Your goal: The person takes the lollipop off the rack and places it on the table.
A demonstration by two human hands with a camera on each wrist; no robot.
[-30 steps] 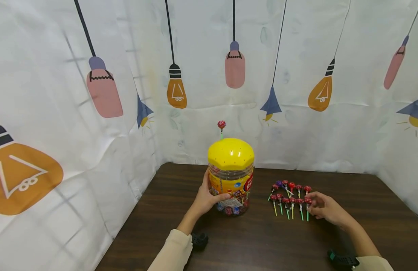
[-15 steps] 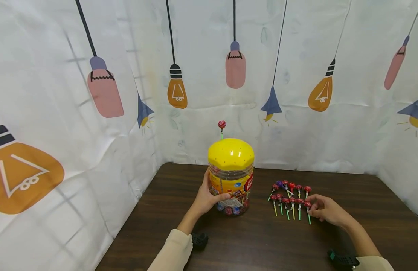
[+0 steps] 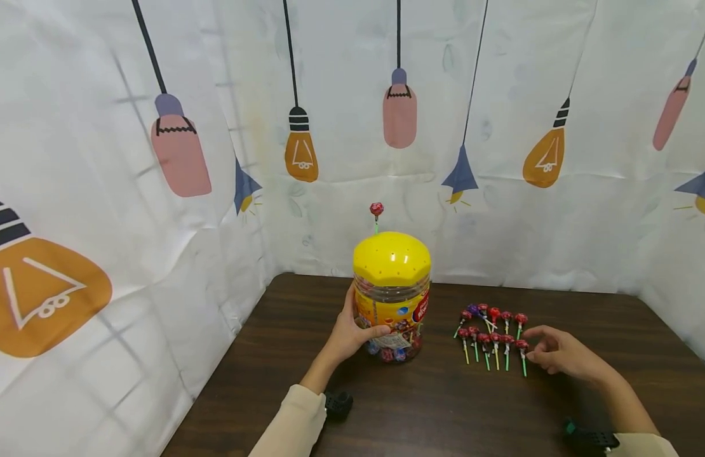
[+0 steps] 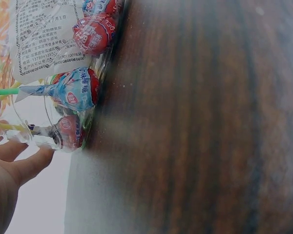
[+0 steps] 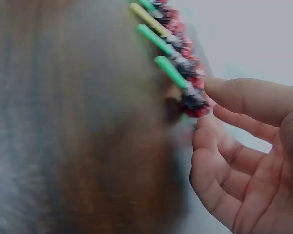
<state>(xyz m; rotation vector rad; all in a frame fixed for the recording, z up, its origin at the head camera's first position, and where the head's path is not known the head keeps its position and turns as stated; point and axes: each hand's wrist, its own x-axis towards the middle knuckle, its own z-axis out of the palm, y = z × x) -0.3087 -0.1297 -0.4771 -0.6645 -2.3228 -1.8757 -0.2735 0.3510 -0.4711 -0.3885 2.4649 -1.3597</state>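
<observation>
A clear plastic candy jar (image 3: 389, 311) with a yellow lid (image 3: 392, 259) stands upright on the table, wrapped lollipops inside it. My left hand (image 3: 345, 333) holds its left side, thumb across the front; some fingers are hidden behind it. In the left wrist view, fingers touch the jar's clear wall near a blue-wrapped lollipop (image 4: 77, 88). To the right lie two rows of lollipops. Beside the front row's rightmost lollipop (image 3: 523, 346) is my right hand (image 3: 564, 355), fingers loosely bent. The right wrist view has its thumb close to that lollipop's red head (image 5: 195, 105), apparently not gripping it.
The dark wooden table (image 3: 432, 412) meets white curtains (image 3: 341, 241) printed with lamps at the back and sides. One lollipop (image 3: 376, 209) sticks up behind the jar's lid. The back row has several red lollipops and a purple one (image 3: 473, 310).
The front row's rightmost lollipop was shifted slightly right and toward me, its stick tilting. My right hand has since drawn back a little to the right. The left hand stays on the jar.
</observation>
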